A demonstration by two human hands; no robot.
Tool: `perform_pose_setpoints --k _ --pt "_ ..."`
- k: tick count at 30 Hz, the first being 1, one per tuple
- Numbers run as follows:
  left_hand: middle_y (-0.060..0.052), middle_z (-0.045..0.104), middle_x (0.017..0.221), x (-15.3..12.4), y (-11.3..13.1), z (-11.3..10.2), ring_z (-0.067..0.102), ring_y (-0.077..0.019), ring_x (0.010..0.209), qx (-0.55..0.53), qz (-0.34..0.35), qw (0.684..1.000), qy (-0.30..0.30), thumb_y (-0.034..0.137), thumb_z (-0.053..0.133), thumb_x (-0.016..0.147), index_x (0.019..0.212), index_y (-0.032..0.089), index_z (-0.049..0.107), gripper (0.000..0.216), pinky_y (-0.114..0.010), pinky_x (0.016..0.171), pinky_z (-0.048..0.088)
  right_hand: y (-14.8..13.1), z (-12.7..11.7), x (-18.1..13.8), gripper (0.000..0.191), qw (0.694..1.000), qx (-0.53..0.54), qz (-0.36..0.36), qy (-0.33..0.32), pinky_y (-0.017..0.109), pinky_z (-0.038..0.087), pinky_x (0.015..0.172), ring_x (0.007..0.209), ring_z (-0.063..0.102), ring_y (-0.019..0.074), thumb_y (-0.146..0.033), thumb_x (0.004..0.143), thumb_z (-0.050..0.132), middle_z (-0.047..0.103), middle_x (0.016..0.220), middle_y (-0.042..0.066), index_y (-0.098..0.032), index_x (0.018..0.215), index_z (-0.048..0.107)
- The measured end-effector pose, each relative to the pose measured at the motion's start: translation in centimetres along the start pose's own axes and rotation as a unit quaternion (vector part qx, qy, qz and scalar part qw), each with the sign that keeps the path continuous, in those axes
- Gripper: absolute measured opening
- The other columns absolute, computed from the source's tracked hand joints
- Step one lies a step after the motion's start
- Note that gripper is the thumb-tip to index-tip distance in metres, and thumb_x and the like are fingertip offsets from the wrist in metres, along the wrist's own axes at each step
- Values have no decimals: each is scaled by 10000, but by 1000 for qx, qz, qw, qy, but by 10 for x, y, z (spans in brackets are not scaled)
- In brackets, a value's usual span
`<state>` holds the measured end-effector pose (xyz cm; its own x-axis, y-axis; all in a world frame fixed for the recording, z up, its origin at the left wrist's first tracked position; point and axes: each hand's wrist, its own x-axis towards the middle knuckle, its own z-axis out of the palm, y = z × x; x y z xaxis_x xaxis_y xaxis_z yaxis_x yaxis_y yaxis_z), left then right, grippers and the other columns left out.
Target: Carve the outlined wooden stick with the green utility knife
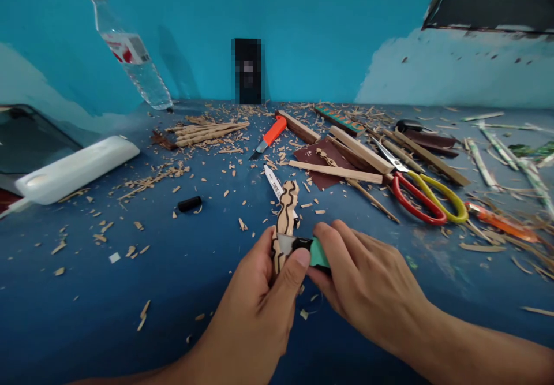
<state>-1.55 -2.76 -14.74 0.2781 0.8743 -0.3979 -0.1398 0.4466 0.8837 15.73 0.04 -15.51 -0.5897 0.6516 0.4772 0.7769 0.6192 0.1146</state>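
My left hand (259, 292) grips a wavy carved wooden piece (286, 209) with dark scorched edges, its far end pointing away from me. My right hand (367, 284) is closed round a green-handled knife (318, 252) whose blade lies against the wood near my left thumb. Both hands meet above the blue table (130, 292), close to its front edge. Under the wood lies a white marker pen (273, 182).
Wood shavings cover the table. An orange utility knife (272, 135), wooden sticks (208, 132), strips and sandpaper (322, 160), red-and-yellow scissors (422, 194) and a small black cap (189, 204) lie beyond. A water bottle (130, 50) and a white case (73, 168) stand at the left.
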Motion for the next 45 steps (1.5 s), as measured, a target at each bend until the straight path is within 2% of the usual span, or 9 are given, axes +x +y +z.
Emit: perform_pose_setpoints --k 3,7,13,21,24,28,31,36,45 --pt "141 293 561 0 1 -1 162 -55 431 -12 8 1000 -5 629 632 949 1093 277 519 398 -163 375 223 4 -3 1 314 998 56 6 -2 339 465 502 595 673 228 -391 1108 292 701 838 87 -171 1072 513" --pt "80 423 750 -5 5 -1 324 -79 561 -21 73 997 -8 551 717 926 1237 317 529 432 -206 535 376 16 -11 4 206 979 198 45 -22 289 415 503 567 607 155 -422 1066 454 638 790 -10 -219 1071 491" --pt "18 569 818 -8 3 1 562 -135 711 -28 70 997 -35 550 448 1061 1073 265 541 299 -271 669 518 39 -21 10 185 932 336 128 -34 226 396 513 545 476 105 -352 1032 569 520 719 -78 -260 1133 444" --pt "23 571 771 -10 -5 -12 479 -115 607 -50 -6 999 -8 522 573 1009 1105 285 610 259 -192 480 389 32 -23 6 209 964 262 -29 -44 322 410 554 698 617 183 -376 1076 366 649 933 43 -221 1176 464" --pt "-16 654 922 -17 -2 -8 592 -168 778 -14 30 999 15 511 715 921 1292 297 585 447 -268 674 531 25 -20 6 210 968 240 -53 -57 332 397 529 625 590 178 -352 1097 299 645 868 33 -220 1094 462" --pt "-16 669 1046 -18 9 2 624 -189 975 -12 59 998 -4 574 705 915 1294 311 594 475 -311 942 534 25 -17 6 283 971 227 -64 -50 328 398 528 636 612 178 -375 1119 249 692 937 60 -199 1160 467" --pt "0 641 1008 -12 13 4 609 -165 924 -8 64 998 -16 587 693 921 1261 319 601 442 -278 883 539 28 -15 4 278 974 211 -64 -46 327 407 546 672 630 186 -366 1119 268 694 952 61 -195 1196 473" --pt "81 437 652 -6 8 0 538 -127 731 33 87 996 -7 521 668 968 1196 303 586 327 -271 838 528 28 -11 3 261 974 211 -69 -44 323 420 547 625 573 184 -348 1109 290 628 849 26 -188 1177 485" --pt "98 402 556 -5 -8 -11 321 -102 445 147 76 986 38 553 541 1014 1181 269 565 331 -218 422 296 16 -8 3 252 996 64 -47 26 338 461 505 599 623 208 -359 1095 373 657 840 37 -179 1197 516"
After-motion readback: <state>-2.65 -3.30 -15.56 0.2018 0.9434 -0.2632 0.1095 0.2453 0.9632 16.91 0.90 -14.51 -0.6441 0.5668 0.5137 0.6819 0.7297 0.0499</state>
